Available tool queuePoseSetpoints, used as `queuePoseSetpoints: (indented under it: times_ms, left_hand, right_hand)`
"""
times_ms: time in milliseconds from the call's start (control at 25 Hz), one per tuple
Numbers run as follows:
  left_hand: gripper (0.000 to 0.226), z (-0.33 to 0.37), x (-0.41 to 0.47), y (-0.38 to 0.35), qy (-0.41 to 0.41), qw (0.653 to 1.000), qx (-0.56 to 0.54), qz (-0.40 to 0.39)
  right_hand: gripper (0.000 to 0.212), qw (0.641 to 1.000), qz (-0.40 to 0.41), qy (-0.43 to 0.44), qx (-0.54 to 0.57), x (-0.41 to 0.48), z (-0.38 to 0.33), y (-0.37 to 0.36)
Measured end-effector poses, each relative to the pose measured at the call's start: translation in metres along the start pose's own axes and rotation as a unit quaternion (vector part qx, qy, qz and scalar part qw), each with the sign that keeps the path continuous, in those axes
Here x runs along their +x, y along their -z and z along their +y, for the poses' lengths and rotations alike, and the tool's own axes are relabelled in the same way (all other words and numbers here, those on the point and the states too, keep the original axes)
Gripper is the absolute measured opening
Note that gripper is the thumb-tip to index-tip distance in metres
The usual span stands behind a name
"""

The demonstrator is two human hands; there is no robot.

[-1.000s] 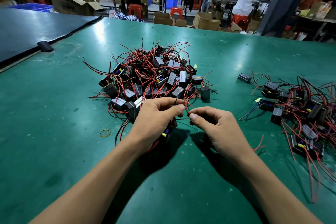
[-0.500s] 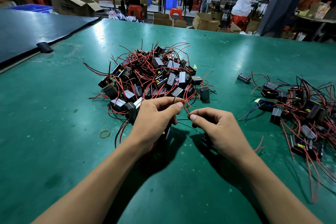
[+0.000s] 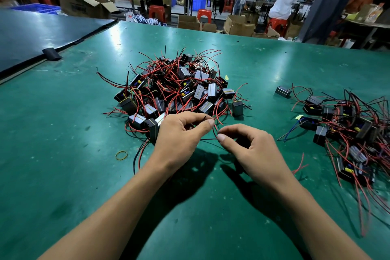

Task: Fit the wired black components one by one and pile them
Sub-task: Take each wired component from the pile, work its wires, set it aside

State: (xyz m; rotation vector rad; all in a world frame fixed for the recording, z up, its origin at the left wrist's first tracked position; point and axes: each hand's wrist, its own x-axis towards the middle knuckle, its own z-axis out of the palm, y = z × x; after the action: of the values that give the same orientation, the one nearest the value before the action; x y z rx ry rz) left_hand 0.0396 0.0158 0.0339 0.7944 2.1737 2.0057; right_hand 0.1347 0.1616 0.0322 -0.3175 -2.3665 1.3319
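Between both curled hands (image 3: pixel 179 136) (image 3: pixel 254 151), pinched wires (image 3: pixel 214 131)

no legible text, labels or numbers anywhere

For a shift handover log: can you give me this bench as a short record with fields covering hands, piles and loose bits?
surface: green table
left hand: pinches thin wires at the fingertips
right hand: pinches the wires too, close beside the left
centre pile: black components tangled in red wires, just beyond the hands
right pile: looser spread, near the table's right side
lone component: apart, left of the right pile
rubber band: yellow, flat on the table, left of the left wrist
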Motion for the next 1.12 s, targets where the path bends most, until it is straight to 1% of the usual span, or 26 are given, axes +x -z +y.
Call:
queuePoseSetpoints:
  times_ms: [80, 120, 240, 320, 520, 640, 720, 800, 840, 880, 920, 1000, 1080, 1120]
  left_hand:
    - [0.007, 0.0016, -0.0006, 0.0013, -0.046, 0.997, 0.068, -0.013]
    - [0.007, 0.0026, -0.0013, 0.0018, -0.07, 0.992, 0.099, -0.019]
    - [0.009, 0.0041, -0.0034, 0.003, -0.129, 0.98, 0.15, -0.035]
    - [0.009, 0.0047, -0.0042, 0.0033, -0.161, 0.971, 0.17, -0.044]
    - [0.007, 0.0019, -0.003, 0.0009, -0.223, 0.954, 0.196, -0.044]
    - [0.008, -0.0019, -0.0044, -0.0004, -0.251, 0.945, 0.208, -0.04]
    - [0.009, -0.0035, -0.0058, -0.0017, -0.262, 0.94, 0.214, -0.047]
    - [0.008, -0.0029, -0.0061, -0.0035, -0.254, 0.944, 0.207, -0.04]
    - [0.007, -0.0021, -0.0059, -0.0039, -0.238, 0.951, 0.195, -0.027]
    - [0.006, -0.0013, -0.0055, -0.004, -0.215, 0.96, 0.181, -0.015]
    - [0.005, -0.0006, -0.0053, -0.0039, -0.19, 0.967, 0.169, -0.007]
    - [0.005, 0.0006, -0.0054, -0.0038, -0.152, 0.976, 0.159, -0.008]
    - [0.006, 0.0014, -0.0056, -0.0034, -0.14, 0.976, 0.165, -0.02]
    - [0.007, 0.0019, -0.0055, -0.0029, -0.141, 0.975, 0.172, -0.025]
  right_hand:
    - [0.016, 0.999, 0.033, 0.034, -0.005, -0.0002, -0.0004, -0.0016]
    - [0.017, 0.998, 0.05, 0.045, 0.005, 0.0, -0.0008, -0.0022]
    - [0.007, 0.994, 0.08, 0.069, -0.001, 0.0, -0.0009, -0.0036]
    - [0.001, 0.995, 0.081, 0.066, -0.001, 0.0003, 0.0, -0.0029]
    - [0.012, 0.996, 0.072, 0.052, 0.0, -0.0003, -0.0017, -0.0051]
    - [0.021, 0.998, 0.054, -0.001, 0.031, 0.0016, -0.0025, -0.006]
    - [0.024, 0.994, 0.036, -0.062, 0.086, 0.0042, -0.0034, -0.0054]
    - [0.024, 0.985, 0.027, -0.091, 0.145, 0.0051, -0.0041, -0.0048]
    - [0.023, 0.984, 0.026, -0.081, 0.158, 0.0046, -0.0041, -0.0047]
    - [0.019, 0.987, 0.028, -0.053, 0.15, 0.0033, -0.0039, -0.0051]
    - [0.015, 0.992, 0.038, -0.012, 0.118, 0.0021, -0.0029, -0.0057]
    - [0.007, 0.993, 0.084, 0.083, 0.009, 0.0001, 0.0006, -0.0059]
    - [0.004, 0.975, 0.115, 0.174, -0.081, -0.0003, 0.0032, -0.005]
    - [0.004, 0.967, 0.114, 0.205, -0.102, -0.0004, 0.0045, -0.0043]
